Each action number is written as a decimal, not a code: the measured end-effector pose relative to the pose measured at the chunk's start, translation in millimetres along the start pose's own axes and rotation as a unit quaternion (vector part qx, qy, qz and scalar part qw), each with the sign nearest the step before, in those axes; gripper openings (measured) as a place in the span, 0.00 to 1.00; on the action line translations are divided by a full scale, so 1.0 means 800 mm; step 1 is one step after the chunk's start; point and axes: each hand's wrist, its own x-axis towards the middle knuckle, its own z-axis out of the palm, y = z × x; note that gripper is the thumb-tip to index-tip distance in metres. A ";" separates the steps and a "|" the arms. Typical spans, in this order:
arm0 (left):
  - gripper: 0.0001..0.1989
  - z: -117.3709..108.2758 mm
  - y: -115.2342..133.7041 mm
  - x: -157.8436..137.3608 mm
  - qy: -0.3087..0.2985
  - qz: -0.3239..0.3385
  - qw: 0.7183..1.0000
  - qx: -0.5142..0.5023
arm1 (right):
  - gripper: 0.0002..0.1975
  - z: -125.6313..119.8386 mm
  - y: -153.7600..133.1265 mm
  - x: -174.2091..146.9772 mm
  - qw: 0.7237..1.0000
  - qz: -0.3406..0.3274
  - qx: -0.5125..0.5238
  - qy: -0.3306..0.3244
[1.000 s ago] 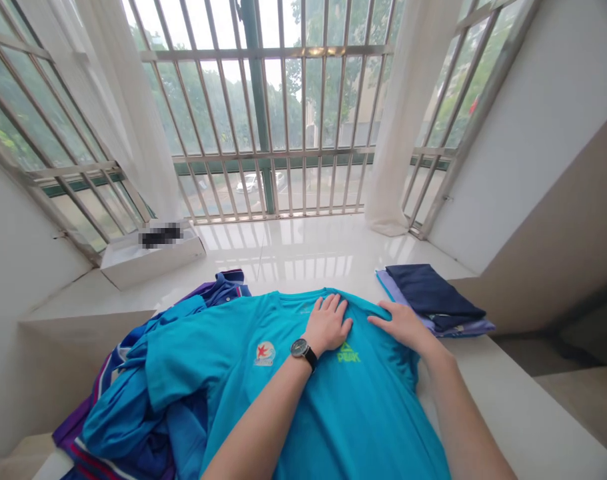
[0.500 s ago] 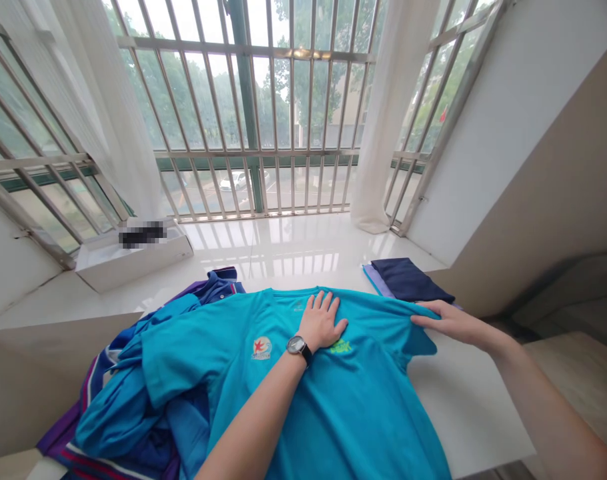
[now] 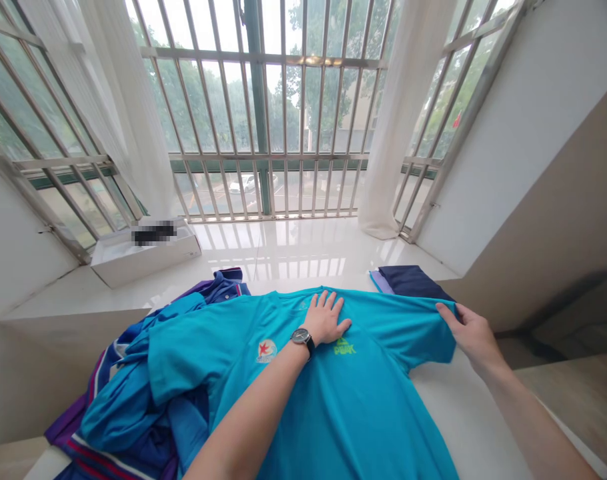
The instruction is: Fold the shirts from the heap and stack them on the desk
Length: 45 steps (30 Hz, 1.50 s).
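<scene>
The left hand (image 3: 326,320) lies spread, grasping nothing, on the shirt (image 3: 363,400); the right hand (image 3: 476,339) pinches the sleeve (image 3: 422,333). Best to hold firmly, pull gently.

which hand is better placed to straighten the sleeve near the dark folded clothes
Probably the right hand: it pinches the edge of that sleeve, while the left hand lies flat on the teal shirt, farther away.

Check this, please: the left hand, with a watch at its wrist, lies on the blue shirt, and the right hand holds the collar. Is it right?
Not quite: the head view shows the right hand gripping the sleeve end, not the collar. The rest is correct.
</scene>
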 end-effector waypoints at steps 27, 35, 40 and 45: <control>0.39 -0.069 -0.042 -0.201 -0.012 -0.166 0.986 0.002 | 0.31 0.046 -0.034 -0.051 0.927 -0.247 -0.273 0.075; 0.47 -0.049 -0.043 -0.213 0.007 -0.178 0.984 0.028 | 0.35 0.166 -0.028 -0.146 0.860 -0.352 -0.319 -0.187; 0.46 -0.042 -0.043 -0.217 0.039 -0.163 0.985 0.037 | 0.39 0.176 -0.008 -0.145 0.846 -0.317 -0.372 -0.212; 0.45 -0.041 -0.045 -0.216 0.033 -0.156 0.987 0.033 | 0.39 0.173 -0.015 -0.147 0.839 -0.311 -0.391 -0.215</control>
